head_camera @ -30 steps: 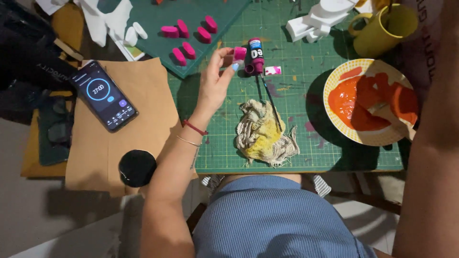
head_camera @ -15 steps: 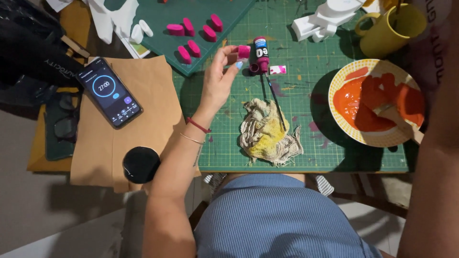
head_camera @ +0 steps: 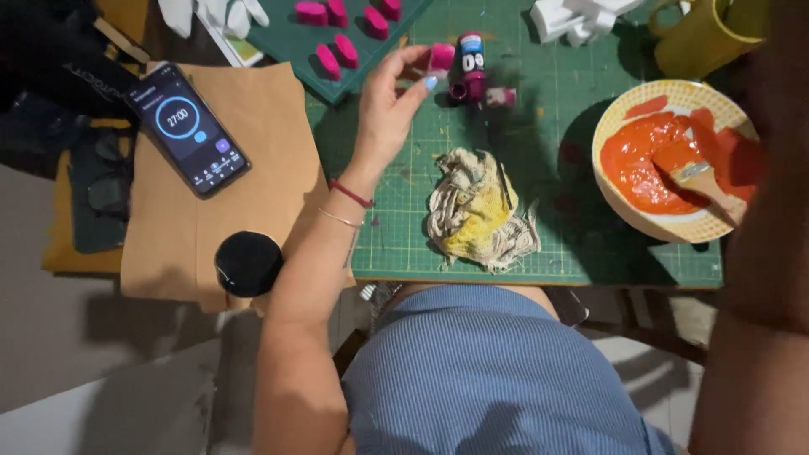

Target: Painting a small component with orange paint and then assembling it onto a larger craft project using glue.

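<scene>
Left hand (head_camera: 389, 109) was reaching out over the green cutting mat (head_camera: 539, 244), fingers loosely curled, with thumb and fingertips pinched on a small pink piece (head_camera: 441, 59). So not spread wide, just open enough to nip that little block and hold it up off the mat. Right at its 3 o'clock sat a small paint bottle (head_camera: 470, 66) with a magenta body, close enough that the piece was just beside it, which I'd guess was so colour and part stayed together.

At 10 o'clock from the hand, a dark green board (head_camera: 354, 72) carried a bunch of matching pink pieces (head_camera: 337, 34) laid apart from each other, probably spaced out so wet sides wouldn't touch. At 5 o'clock from the hand, a stained rag (head_camera: 480, 211) lay crumpled on the mat, handy for wiping.

Way over at 3 o'clock was a bowl (head_camera: 640, 221) of orange paint with a brush (head_camera: 695, 179) resting in it, bristles down in the paint. The right arm ran down that edge of the view, but the right hand itself wasn't visible, so no idea how it was held.

At 9 o'clock a phone (head_camera: 187, 126) showing a timer lay on brown paper (head_camera: 261, 135), and a black round lid (head_camera: 248, 264) sat at 7 o'clock.
</scene>
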